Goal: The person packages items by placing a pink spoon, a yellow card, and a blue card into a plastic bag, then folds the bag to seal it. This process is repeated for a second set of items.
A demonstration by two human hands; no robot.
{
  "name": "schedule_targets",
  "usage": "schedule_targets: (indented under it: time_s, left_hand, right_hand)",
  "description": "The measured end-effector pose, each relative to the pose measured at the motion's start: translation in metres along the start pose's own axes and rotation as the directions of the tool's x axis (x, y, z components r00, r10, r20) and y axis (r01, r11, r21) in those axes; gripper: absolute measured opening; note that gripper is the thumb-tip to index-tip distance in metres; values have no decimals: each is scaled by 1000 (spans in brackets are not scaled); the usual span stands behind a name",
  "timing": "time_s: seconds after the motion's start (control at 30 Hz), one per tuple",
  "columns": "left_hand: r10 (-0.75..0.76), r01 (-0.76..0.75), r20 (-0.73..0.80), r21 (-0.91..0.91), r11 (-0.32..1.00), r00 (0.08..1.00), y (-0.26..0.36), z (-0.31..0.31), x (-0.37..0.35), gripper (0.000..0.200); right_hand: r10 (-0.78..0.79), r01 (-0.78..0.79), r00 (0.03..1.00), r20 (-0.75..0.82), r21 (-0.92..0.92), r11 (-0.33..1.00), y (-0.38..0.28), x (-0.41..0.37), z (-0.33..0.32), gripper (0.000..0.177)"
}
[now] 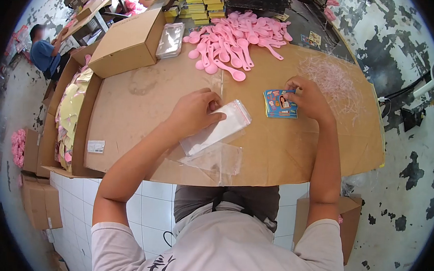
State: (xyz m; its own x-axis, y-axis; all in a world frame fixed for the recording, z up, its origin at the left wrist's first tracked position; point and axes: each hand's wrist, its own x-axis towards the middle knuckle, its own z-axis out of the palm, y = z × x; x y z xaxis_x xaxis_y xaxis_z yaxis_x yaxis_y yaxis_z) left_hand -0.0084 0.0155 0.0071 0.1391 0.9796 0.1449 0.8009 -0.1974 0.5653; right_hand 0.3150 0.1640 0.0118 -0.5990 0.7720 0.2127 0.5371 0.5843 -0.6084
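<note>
Nearest, at the table edge, some loose clear bags (216, 157) lie flat on the cardboard table cover (145, 97). Just above them the left hand (193, 112) is half closed, its fingers curled and pinching one clear plastic bag (225, 123) at its open end. The right hand (309, 98) is well apart from it, fingertips drawn together on the upper corner of a stack of cards (280, 104); I cannot tell if they pinch a card or only press it. The cards show a printed figure, but the writing is too small to read. Farther away lies a heap of pink spoons (237, 38). A white label (96, 146) on the left is also unreadable.
</note>
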Motion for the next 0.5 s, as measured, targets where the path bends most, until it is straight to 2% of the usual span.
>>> schedule_targets:
  time_s: [0.07, 0.17, 0.2, 0.27, 0.37, 0.4, 0.47, 0.5]
  left_hand:
    - [-104, 109, 46, -110, 988, 993, -4, 4, 4, 23]
    - [-188, 198, 66, -240, 950, 980, -2, 0, 1, 19]
    - [-205, 214, 62, -280, 936, 977, -2, -1, -1, 18]
    - [-117, 111, -7, -254, 961, 993, -10, 5, -2, 17]
    - [-38, 27, -56, -185, 982, 998, -11, 7, -4, 14]
    - [-21, 11, -62, -157, 988, 998, -11, 6, -5, 13]
    - [-133, 76, -128, -374, 924, 983, -15, 9, -5, 13]
    - [-195, 102, -150, -477, 873, 969, -18, 10, -5, 14]
  right_hand:
    - [3, -3, 1000, 2, -13, 1000, -3, 0, -2, 19]
    - [63, -65, 998, 14, 170, 983, -17, -1, -5, 17]
    - [45, -62, 997, 55, 354, 933, -24, -1, 0, 16]
    - [-13, -76, 992, 125, 676, 733, -42, -4, 18, 15]
    - [-295, 207, 952, 87, 529, 823, -58, -6, 58, 15]
    - [-304, 208, 940, 155, 447, 870, -63, -6, 63, 16]
    - [-299, 221, 909, 291, 273, 936, -73, -7, 68, 17]
    - [-278, 193, 930, 241, 324, 926, -72, -8, 70, 17]
